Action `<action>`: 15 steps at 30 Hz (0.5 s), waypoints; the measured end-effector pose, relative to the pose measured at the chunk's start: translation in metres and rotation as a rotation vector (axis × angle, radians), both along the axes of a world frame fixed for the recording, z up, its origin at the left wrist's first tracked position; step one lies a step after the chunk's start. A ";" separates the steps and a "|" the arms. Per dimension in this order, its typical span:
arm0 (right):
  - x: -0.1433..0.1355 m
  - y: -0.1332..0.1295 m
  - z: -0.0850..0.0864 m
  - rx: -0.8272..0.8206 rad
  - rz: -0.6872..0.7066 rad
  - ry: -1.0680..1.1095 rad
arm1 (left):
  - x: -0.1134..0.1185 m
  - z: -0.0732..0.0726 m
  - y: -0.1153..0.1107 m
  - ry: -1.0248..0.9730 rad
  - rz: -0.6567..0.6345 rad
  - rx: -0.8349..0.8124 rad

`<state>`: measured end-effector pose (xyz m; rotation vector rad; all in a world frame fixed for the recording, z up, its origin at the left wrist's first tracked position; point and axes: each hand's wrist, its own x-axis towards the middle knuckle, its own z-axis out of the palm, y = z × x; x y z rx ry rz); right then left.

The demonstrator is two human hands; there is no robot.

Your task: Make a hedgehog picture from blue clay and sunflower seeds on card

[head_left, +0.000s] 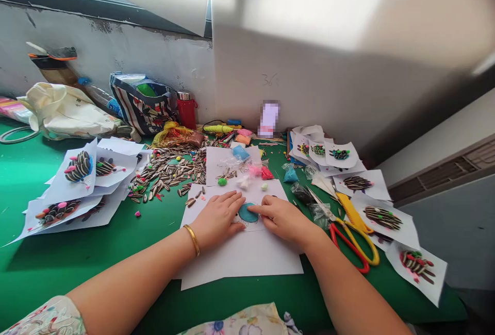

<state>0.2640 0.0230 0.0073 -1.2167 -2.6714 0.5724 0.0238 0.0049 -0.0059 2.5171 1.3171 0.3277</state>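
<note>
A flat blue clay shape [248, 213] lies on white paper [247, 257] in front of me. My left hand [222, 215] rests flat on the paper at the left of the clay, its fingers stretched out, holding nothing. The index finger of my right hand [281, 217] is extended and its tip touches the clay; the other fingers are curled. Beyond my hands sit a green clay ball [222, 182], a pale green clay ball [264, 187] and red clay [266, 172]. Some sunflower seeds [190, 201] lie on the paper near my left hand.
A pile of sunflower seeds [174, 167] spreads at the back left. Seed-decorated papers [83, 196] stack at the left, and more [382, 216] line the right. Two pairs of scissors [361, 247] lie beside my right forearm. A red bottle [187, 112] stands at the wall.
</note>
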 end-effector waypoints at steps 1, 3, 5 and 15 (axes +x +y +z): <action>0.000 0.000 -0.001 0.001 -0.003 -0.011 | 0.000 0.001 0.000 0.001 -0.001 -0.001; -0.001 0.000 -0.003 0.008 -0.017 -0.030 | 0.000 0.002 -0.001 0.007 -0.004 -0.004; -0.002 0.000 -0.004 0.017 -0.025 -0.041 | 0.000 0.003 -0.001 0.020 -0.009 -0.006; 0.000 0.002 -0.006 -0.008 -0.020 -0.015 | 0.001 0.004 -0.001 0.050 -0.007 0.005</action>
